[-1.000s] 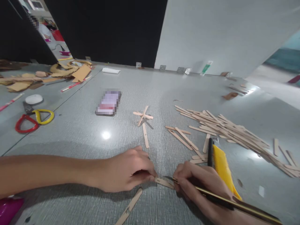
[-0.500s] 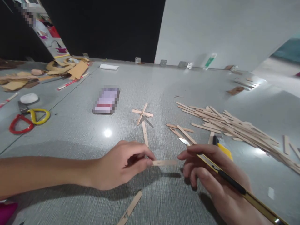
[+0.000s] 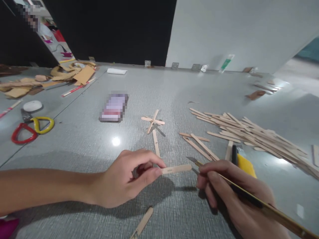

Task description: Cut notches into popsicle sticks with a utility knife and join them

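The left hand (image 3: pixel 134 177) pinches one end of a wooden stick (image 3: pixel 178 168) just above the near middle of the table (image 3: pixel 99 219); the right hand (image 3: pixel 234 189) grips a craft knife (image 3: pixel 286 215), its blade just beside the stick's right end. That stick bears a small dark mark, whether cut through I cannot tell. Farther off, a cross of sticks (image 3: pixel 153 120) stands joined, while the pile of sticks (image 3: pixel 251 134) at right looks mostly unworked.

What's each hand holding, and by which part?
The left hand pinches a wooden craft stick by one end; the right hand grips a craft knife by its handle.
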`<state>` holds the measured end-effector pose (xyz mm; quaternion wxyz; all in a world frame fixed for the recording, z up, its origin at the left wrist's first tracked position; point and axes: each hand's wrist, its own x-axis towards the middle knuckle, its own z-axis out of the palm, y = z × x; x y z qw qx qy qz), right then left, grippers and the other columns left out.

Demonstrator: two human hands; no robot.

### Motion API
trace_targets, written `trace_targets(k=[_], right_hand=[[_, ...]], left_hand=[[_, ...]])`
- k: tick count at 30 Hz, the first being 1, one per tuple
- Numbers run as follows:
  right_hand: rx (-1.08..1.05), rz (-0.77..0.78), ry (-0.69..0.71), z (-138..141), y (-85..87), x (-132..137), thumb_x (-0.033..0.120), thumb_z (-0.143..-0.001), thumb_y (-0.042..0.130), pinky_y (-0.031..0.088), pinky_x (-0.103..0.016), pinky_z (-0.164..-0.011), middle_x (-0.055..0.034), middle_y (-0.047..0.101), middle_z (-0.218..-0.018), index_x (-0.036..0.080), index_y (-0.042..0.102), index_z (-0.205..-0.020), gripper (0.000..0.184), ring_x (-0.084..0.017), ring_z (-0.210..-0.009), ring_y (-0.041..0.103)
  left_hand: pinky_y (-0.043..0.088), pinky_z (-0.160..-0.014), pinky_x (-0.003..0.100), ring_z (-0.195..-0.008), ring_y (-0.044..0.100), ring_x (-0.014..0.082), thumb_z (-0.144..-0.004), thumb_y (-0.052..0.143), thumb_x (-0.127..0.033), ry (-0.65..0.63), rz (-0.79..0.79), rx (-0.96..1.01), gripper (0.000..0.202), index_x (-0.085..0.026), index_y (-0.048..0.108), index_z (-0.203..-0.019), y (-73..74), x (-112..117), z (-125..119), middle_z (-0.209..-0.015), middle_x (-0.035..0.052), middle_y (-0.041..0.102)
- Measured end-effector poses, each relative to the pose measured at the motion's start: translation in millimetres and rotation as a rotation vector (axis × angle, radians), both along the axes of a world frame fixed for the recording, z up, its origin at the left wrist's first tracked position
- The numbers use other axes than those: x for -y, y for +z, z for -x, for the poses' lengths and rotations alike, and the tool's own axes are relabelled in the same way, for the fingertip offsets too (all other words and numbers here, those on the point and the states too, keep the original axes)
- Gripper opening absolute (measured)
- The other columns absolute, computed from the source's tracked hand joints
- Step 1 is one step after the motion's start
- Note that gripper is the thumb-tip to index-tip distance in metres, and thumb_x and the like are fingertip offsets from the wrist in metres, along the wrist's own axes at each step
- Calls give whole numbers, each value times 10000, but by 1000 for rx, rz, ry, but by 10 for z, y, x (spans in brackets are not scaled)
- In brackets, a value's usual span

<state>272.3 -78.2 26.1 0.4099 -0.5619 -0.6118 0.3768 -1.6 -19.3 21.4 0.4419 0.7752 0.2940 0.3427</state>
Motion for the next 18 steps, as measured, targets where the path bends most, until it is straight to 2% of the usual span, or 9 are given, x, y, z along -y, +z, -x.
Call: trace_targets(k=[2,4,6,7,9,13,15,18], right_hand=[[-67,29,22,-21,-18,-11,460,-1073,622,566,-251,-534,-16,765,-837,329,731,-1194,209,-143,-567,642],[-216,61,67,-51,-62,-30,480,-1083,575,607,-299,-606,-69,789,-1085,342,673,-1396,356,-187,-711,708],[-356,96,96,-76,-104,-47,489,-1108,485,615,-326,-636,-97,763,-1216,333,629,-1480,428,-214,-803,726],[-395,110,99,-81,-114,-52,489,-1119,446,610,-327,-632,-98,757,-1213,323,632,-1477,437,-211,-795,719],[-409,134,104,-76,-106,-51,484,-1131,411,594,-312,-613,-69,767,-1073,316,656,-1406,404,-186,-710,688],[-376,124,105,-27,-46,-22,479,-1148,394,584,-293,-560,-14,776,-836,320,594,-1079,265,-173,-591,664],[-298,75,73,-11,-42,-14,466,-1136,468,564,-265,-509,-3,765,-764,300,580,-1002,241,-156,-527,651],[-165,5,21,-16,-59,-26,403,-1080,638,541,-217,-469,4,752,-730,271,683,-1032,147,-114,-468,619]], left_hand=[[418,-533,177,-571,491,66,-1058,593,-236,4,-10,-5,151,-158,722,-1053,-2,-2,-2,-745,-30,596],[421,-540,174,-576,497,63,-1056,590,-225,6,-24,-11,146,-161,722,-1053,-4,-4,-2,-760,-28,605],[421,-541,171,-572,496,59,-1053,590,-212,13,-39,-13,136,-165,718,-1048,-2,-6,-2,-761,-33,600],[421,-539,170,-568,496,58,-1052,592,-210,19,-45,-14,131,-167,715,-1043,-1,-7,-1,-754,-37,593],[417,-531,169,-557,495,59,-1054,588,-208,24,-48,-10,125,-170,707,-1042,1,-8,-2,-727,-46,580],[412,-522,179,-554,512,72,-1069,569,-221,11,-27,-1,128,-177,688,-1052,-10,-6,-7,-679,-55,575],[406,-519,188,-552,504,76,-1075,562,-235,9,-14,1,135,-179,684,-1059,-22,-3,-9,-673,-56,567],[405,-526,195,-566,495,80,-1078,557,-243,13,-4,-6,144,-179,685,-1060,-33,3,-7,-697,-49,567]])
